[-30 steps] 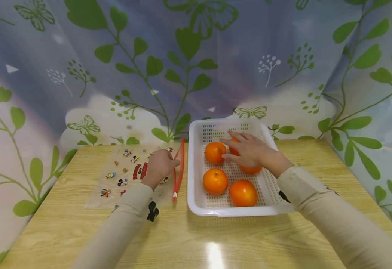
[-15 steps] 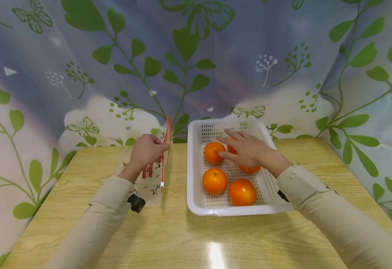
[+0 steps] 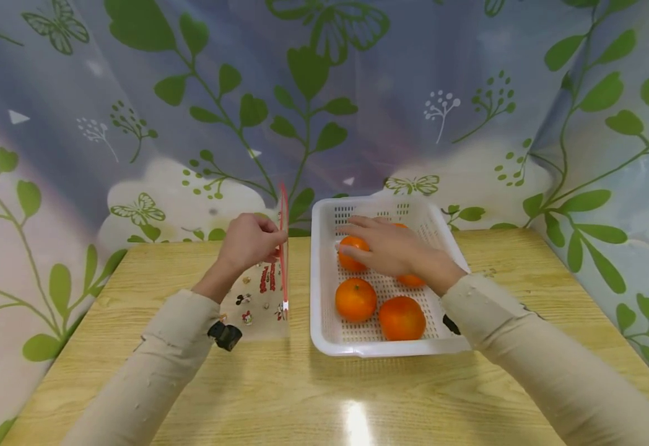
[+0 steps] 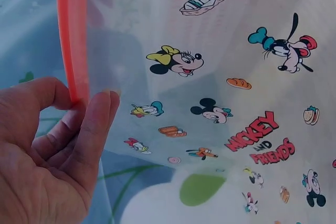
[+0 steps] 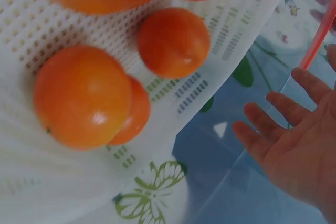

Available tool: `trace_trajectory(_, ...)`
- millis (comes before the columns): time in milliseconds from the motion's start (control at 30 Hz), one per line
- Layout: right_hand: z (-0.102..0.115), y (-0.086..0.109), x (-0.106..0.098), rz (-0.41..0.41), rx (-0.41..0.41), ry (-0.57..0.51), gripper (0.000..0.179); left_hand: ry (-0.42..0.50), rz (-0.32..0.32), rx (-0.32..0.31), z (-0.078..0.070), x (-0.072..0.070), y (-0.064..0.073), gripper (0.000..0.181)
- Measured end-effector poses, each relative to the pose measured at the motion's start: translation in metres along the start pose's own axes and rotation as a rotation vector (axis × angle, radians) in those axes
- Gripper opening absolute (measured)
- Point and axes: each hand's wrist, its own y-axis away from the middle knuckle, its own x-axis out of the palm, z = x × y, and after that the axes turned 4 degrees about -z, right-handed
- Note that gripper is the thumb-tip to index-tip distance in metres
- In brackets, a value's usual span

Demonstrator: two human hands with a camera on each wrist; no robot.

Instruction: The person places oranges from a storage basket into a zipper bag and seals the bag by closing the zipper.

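Observation:
My left hand (image 3: 249, 241) pinches the red zip edge (image 3: 284, 266) of a clear zipper bag (image 3: 257, 319) printed with cartoon figures. The zip edge is raised off the table, and in the left wrist view thumb and fingers meet on the red strip (image 4: 73, 35). My right hand (image 3: 388, 248) hovers over the white perforated basket (image 3: 391, 350), fingers extended and holding nothing. Several oranges (image 3: 355, 300) lie in the basket, and the hand partly hides those at the back. In the right wrist view, the right hand (image 5: 299, 140) is spread apart from the oranges (image 5: 84, 95).
The wooden table (image 3: 280, 390) carries the bag on the left and the basket at centre right. Behind it hangs a curtain (image 3: 391, 124) with green leaves and butterflies, close against the basket's far side.
My left hand has lifted the bag's zip edge from lying on the table to standing raised, shifting left and then slightly back right. The right hand has moved a little left over the oranges.

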Motion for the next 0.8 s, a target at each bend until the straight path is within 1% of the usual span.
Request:
trace_trajectory(133,0.010,-0.005,0.002,-0.018,0.006,-0.121,0.058,0.042,0.017,0.015,-0.007,0.002,0.001,0.018)
trace_trajectory(267,0.020,-0.013,0.005,-0.035,0.028,-0.226,0.057,0.084,0.033,0.005,-0.010,0.003,0.001,0.019)
trace_trajectory(400,0.028,-0.022,0.008,-0.044,0.039,-0.271,0.054,0.118,0.047,-0.004,-0.009,0.003,0.001,0.019)
trace_trajectory(500,0.033,-0.028,0.010,-0.044,0.052,-0.284,0.053,0.130,0.055,-0.001,-0.008,0.004,0.001,0.019)
trace_trajectory(700,0.043,-0.037,0.010,-0.078,0.092,-0.345,0.052,0.118,0.052,-0.003,-0.009,0.006,0.001,0.019)
trace_trajectory(800,0.047,-0.041,0.010,-0.090,0.112,-0.357,0.050,0.113,0.045,-0.002,-0.010,0.006,0.002,0.019)
